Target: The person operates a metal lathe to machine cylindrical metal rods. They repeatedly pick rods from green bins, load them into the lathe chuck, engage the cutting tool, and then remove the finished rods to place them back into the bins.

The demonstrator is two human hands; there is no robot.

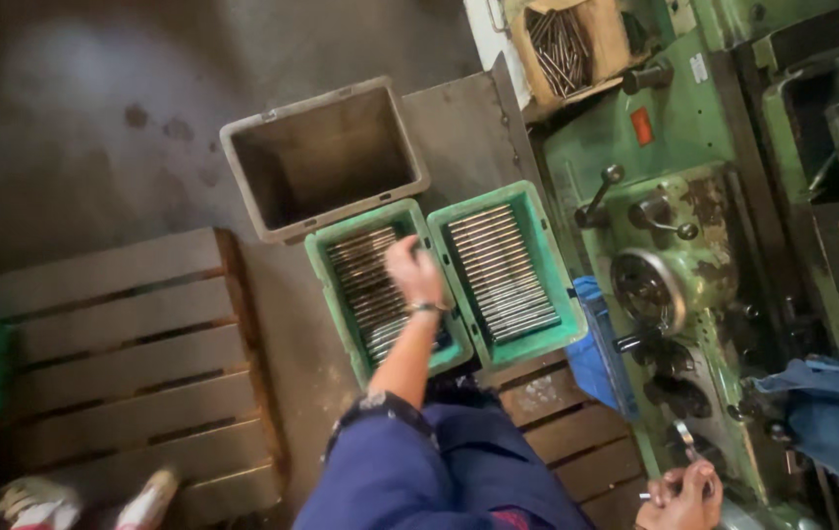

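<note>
Blue trousers (439, 471) are filling the bottom of the view, and beside them the right hand (684, 496) is curling closed around a small metal tool (686, 439) near the foot of the green lathe (694, 255). Further out, the left hand (413, 273) is reaching over the left green crate (319, 263), its fingers bent loosely downward above the rows of metal rods (365, 285); whether it is gripping one I cannot tell. Just beside it, touching along one wall, the right green crate (555, 265) is holding more rods in neat rows. An empty grey bin (243, 162) is sitting just behind both crates. A wooden pallet (125, 363) is lying on the floor to the left.
</note>
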